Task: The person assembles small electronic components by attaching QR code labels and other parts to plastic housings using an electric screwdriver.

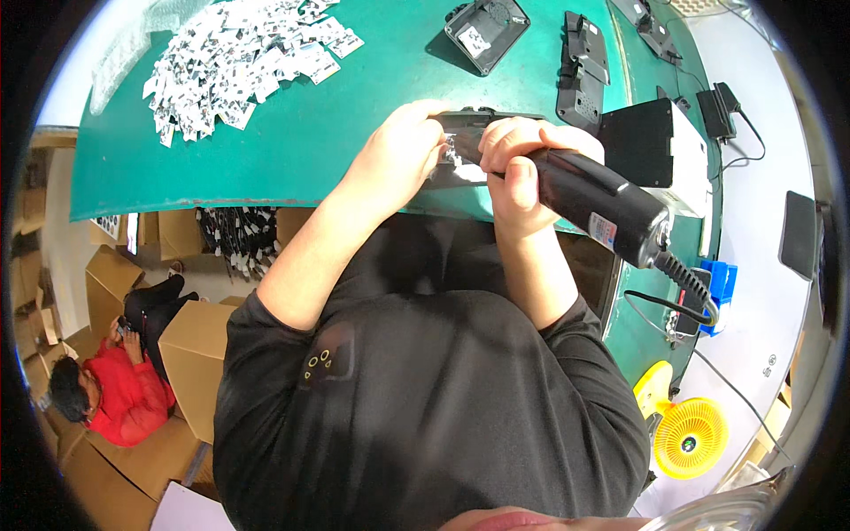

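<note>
My right hand (531, 168) is wrapped round a black electric screwdriver (611, 208), its coiled cord trailing off the back end to the right. The tool lies almost level, its front end pointing left between my hands. A black plastic housing (467, 118) rests at the near edge of the green table, partly covered by both hands. My left hand (394, 159) closes on the left side of this housing, thumb and fingers bent. Something shiny and whitish shows inside the housing, too small to make out. The screwdriver's tip is hidden.
A heap of small white printed cards (239, 71) covers the table's far left. Beyond my hands lies an open black housing (489, 35), with black devices (583, 71) to its right. Right of me stand a black-and-white box (651, 146) and a yellow fan (691, 438). A person in red (133, 403) sits among cartons.
</note>
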`<act>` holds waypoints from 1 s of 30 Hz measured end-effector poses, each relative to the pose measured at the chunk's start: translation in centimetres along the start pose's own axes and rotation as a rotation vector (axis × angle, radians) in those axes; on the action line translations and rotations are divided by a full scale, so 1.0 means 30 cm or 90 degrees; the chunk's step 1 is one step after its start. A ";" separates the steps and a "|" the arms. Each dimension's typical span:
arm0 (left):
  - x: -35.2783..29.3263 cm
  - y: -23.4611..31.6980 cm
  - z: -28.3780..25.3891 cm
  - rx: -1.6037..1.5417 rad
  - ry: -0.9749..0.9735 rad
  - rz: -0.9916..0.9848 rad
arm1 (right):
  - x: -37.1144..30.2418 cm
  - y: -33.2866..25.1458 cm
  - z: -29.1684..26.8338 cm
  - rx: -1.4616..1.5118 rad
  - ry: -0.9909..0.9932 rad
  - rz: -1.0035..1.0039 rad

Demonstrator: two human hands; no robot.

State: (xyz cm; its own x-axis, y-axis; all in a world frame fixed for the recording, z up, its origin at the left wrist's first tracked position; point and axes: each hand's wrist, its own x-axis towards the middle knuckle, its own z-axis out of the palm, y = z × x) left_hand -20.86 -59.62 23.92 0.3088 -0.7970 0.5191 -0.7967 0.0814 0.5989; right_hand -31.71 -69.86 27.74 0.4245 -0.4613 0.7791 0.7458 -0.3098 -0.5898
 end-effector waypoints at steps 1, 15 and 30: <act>-0.002 -0.001 0.000 -0.001 0.001 -0.002 | 0.001 0.000 0.006 -0.009 -0.004 -0.006; 0.001 -0.022 0.005 -0.017 -0.018 0.027 | -0.003 -0.020 0.014 -0.183 -0.040 0.068; 0.461 -0.184 0.157 0.287 0.116 0.051 | 0.132 -0.685 -0.414 -0.318 0.438 -0.196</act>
State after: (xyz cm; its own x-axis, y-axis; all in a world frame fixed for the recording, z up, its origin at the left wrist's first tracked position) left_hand -14.63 -73.92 24.92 0.2914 -0.6777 0.6751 -0.9546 -0.1608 0.2506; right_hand -51.73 -75.67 40.31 -0.2774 -0.6438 0.7131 0.3973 -0.7527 -0.5250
